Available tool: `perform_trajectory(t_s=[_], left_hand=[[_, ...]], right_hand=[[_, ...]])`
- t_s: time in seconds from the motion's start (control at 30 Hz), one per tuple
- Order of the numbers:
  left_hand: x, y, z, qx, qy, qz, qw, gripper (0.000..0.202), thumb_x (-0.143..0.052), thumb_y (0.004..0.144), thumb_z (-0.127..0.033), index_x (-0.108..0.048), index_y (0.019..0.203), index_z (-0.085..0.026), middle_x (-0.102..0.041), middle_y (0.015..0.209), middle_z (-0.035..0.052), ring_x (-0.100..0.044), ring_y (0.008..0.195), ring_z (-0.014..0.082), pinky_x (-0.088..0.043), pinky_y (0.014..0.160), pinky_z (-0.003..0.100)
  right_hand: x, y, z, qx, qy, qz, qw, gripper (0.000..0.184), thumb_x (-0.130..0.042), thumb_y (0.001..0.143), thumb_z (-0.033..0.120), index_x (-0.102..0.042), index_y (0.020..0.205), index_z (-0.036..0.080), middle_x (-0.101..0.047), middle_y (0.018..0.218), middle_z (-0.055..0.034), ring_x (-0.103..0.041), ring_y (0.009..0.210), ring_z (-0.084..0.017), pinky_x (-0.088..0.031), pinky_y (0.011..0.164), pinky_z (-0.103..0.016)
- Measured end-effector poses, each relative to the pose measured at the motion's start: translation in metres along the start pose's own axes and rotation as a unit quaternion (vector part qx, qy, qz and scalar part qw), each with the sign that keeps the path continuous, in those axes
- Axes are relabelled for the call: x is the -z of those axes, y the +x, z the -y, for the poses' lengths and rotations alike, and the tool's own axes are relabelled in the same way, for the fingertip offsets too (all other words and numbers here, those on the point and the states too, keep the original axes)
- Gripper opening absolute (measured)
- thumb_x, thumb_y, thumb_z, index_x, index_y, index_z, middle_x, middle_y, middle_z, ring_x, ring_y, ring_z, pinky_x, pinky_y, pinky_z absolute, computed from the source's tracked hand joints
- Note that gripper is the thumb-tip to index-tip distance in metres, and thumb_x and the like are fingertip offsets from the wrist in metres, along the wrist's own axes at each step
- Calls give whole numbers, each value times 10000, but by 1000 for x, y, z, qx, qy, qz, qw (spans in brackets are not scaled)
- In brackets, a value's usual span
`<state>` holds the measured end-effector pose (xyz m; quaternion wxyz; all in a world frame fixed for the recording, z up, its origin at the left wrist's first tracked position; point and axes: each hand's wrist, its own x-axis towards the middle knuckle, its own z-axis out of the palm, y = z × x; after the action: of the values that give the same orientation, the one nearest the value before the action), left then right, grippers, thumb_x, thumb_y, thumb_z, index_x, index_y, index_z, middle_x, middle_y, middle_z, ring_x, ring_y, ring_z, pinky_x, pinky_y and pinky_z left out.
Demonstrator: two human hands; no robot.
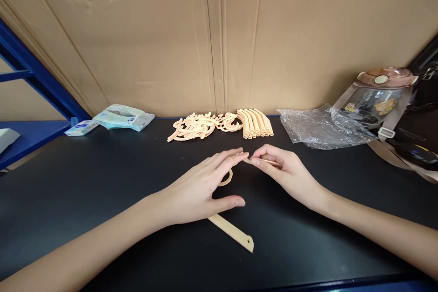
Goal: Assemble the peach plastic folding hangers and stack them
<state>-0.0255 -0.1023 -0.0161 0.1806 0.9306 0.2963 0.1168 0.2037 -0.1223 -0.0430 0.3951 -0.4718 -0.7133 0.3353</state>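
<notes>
My left hand is spread, its fingers stretched out and the thumb apart. Below it lies a flat beige plastic hanger arm with a small hole near its end. A curved beige hook shows partly behind the palm; whether it joins the arm is hidden. My right hand is closed in a pinch on a thin beige hanger arm, seen nearly edge-on. The near end of this piece reaches the left fingertips, and I cannot tell whether they touch it.
At the back of the black table lie a heap of beige hooks and a stack of hanger arms. Tissue packs lie left. Clear plastic wrap, a strapped bottle and a black bag are right. Cardboard stands behind.
</notes>
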Motion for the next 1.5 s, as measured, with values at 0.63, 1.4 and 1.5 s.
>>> perform_trajectory(t_s=[0.63, 1.4, 1.5], left_hand=[[5, 3, 4, 81, 179, -94, 976, 378, -440, 908, -246, -510, 1268, -154, -551, 1253, 122, -459, 1210, 306, -418, 986, 459], [-7, 6, -2, 84, -89, 12, 992, 74, -409, 938, -314, -400, 919, -243, -463, 632, -79, -444, 554, 124, -328, 542, 231], [-8, 6, -2, 80, -105, 3, 991, 125, -418, 949, -359, -404, 912, -241, -470, 639, -72, -446, 562, 126, -322, 541, 232]], right_hand=[[2, -1, 7, 12, -177, 22, 984, 257, -351, 999, 427, -530, 986, 244, -606, 803, 20, -587, 735, -157, -423, 680, -282], [1, -4, 9, 108, -227, 113, 961, 383, -262, 1030, 344, -584, 894, 189, -612, 788, -13, -566, 660, -132, -427, 627, -260], [0, -4, 10, 117, -218, 122, 961, 382, -261, 1031, 325, -608, 940, 192, -631, 807, -17, -579, 678, -131, -430, 645, -257]])
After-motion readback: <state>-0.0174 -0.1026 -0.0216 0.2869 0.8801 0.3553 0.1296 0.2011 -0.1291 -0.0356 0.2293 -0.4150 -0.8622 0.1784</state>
